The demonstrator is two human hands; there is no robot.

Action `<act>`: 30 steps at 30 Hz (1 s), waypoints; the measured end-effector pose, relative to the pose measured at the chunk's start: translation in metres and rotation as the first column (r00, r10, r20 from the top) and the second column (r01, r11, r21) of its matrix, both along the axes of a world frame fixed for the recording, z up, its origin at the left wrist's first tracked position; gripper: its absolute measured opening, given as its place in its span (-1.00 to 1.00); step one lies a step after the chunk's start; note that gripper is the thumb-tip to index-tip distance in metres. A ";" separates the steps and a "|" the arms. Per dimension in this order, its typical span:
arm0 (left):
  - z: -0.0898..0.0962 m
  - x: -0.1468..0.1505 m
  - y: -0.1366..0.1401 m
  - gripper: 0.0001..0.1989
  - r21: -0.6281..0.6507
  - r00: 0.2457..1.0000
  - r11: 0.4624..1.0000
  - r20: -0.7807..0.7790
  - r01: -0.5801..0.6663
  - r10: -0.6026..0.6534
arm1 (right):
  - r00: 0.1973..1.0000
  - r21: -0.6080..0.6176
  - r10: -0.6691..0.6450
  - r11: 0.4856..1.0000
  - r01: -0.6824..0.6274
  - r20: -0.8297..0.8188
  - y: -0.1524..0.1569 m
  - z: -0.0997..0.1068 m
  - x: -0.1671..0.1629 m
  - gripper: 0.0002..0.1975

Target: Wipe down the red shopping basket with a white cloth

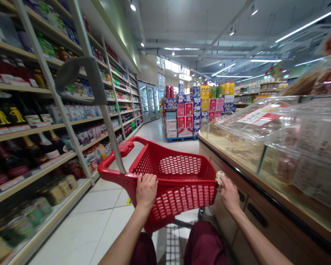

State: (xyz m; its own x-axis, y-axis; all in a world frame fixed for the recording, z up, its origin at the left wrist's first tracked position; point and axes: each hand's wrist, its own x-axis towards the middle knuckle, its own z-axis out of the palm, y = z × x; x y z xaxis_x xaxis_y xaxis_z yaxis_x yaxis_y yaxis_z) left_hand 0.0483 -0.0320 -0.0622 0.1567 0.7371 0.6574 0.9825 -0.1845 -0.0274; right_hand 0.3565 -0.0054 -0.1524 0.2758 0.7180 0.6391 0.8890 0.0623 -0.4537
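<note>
A red plastic rolling shopping basket (179, 186) with slotted sides stands across in front of my knees. My left hand (146, 189) is closed over its near rim, close to the foot of the metal pole (114, 141). That pole carries a grey loop handle (99, 82) at its upper end. At the basket's right end, my right hand (229, 193) is closed on a crumpled whitish cloth (220, 178), which touches the corner of the rim. Through the openings, no goods can be made out inside the basket.
Tall shelves of bottles and cans (48, 147) line the left. A glass-edged counter (237, 169) with clear plastic food boxes (253, 121) runs along the right. Ahead are stacked drink cartons (184, 114) on a blue pallet (182, 138), and glass-door fridges (150, 97) beyond. The floor is tiled.
</note>
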 end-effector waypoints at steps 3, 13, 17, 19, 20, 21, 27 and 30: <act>-0.002 0.003 0.001 -0.72 0.010 1.000 1.000 0.001 0.008 -0.008 | 0.978 0.045 0.197 0.979 -0.200 0.075 -0.002 0.000 -0.019 -0.50; -0.004 0.007 0.001 -0.71 0.026 0.997 0.998 0.046 0.053 -0.054 | 0.998 0.034 0.058 0.998 -0.059 0.023 0.002 -0.003 -0.004 -0.51; -0.005 0.006 0.000 -0.71 0.023 0.996 0.996 0.037 0.084 -0.084 | 0.935 0.036 0.315 0.945 -0.325 0.160 0.003 -0.001 -0.022 -0.52; -0.005 0.005 0.000 -0.69 0.014 0.996 0.996 0.025 0.087 -0.087 | 0.968 0.028 0.215 0.975 -0.220 0.125 0.004 -0.003 -0.011 -0.53; -0.005 0.006 -0.001 -0.69 0.009 0.996 0.997 0.023 0.081 -0.081 | 0.989 0.022 0.119 0.992 -0.121 0.082 0.004 -0.004 -0.002 -0.53; -0.006 0.007 -0.001 -0.68 0.007 0.997 0.997 0.024 0.073 -0.073 | 0.999 0.013 0.032 0.999 -0.033 0.041 0.004 -0.005 0.005 -0.53; -0.004 0.008 -0.002 -0.68 0.013 0.997 0.997 0.025 0.077 -0.077 | 0.953 0.047 0.275 0.958 -0.282 0.124 -0.005 0.000 -0.028 -0.51; -0.003 0.006 -0.003 -0.66 0.004 0.996 0.996 0.015 0.091 -0.091 | 0.934 0.024 0.315 0.946 -0.323 0.166 -0.004 0.002 -0.030 -0.52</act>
State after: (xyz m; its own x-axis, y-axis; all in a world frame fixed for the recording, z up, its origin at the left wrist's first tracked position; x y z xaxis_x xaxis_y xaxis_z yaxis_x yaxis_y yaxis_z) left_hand 0.0544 -0.0354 -0.0653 0.2130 0.7177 0.6630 0.9619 -0.2731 -0.0134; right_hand 0.3263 -0.0094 -0.1500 -0.0699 0.7173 0.6933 0.8785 0.3735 -0.2978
